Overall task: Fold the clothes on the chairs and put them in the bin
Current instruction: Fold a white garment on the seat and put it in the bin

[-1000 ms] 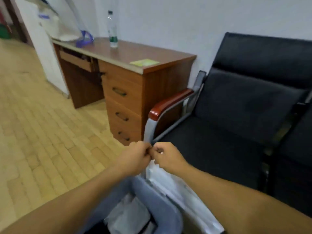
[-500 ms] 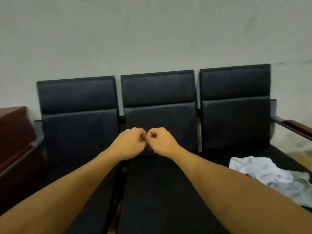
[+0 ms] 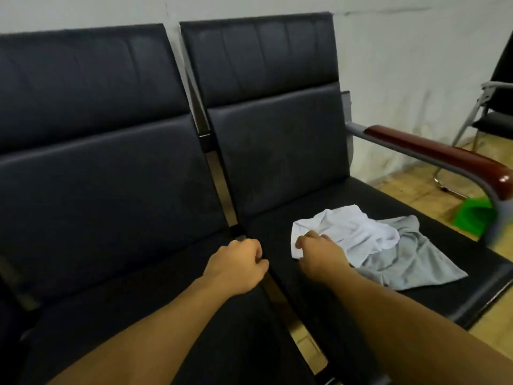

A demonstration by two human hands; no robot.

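Two garments: a crumpled white garment [image 3: 358,232] lies partly over a light grey garment [image 3: 402,262] on the seat of the right-hand black chair [image 3: 277,151], towards its front right.
Right hand [image 3: 322,252]: reaches onto that seat, fingers curled down at the near left edge of the white garment and touching the cloth; whether they have pinched it cannot be told from the head view.
Left hand [image 3: 236,263]: fingers curled into a loose fist holding nothing, over the gap between the two seats, apart from the clothes.
Left-hand black chair [image 3: 97,176]: joined to the right one in a row, backrests side by side against the white wall [image 3: 416,51].
Armrest [image 3: 438,157]: red-brown wood on a grey metal frame, at the right end of the row.
Beyond the armrest: a green object [image 3: 469,218] on the wooden floor [image 3: 416,195], partly hidden, and another chair with a metal frame [image 3: 497,107] at the frame's right edge.
Bin: outside the head view.
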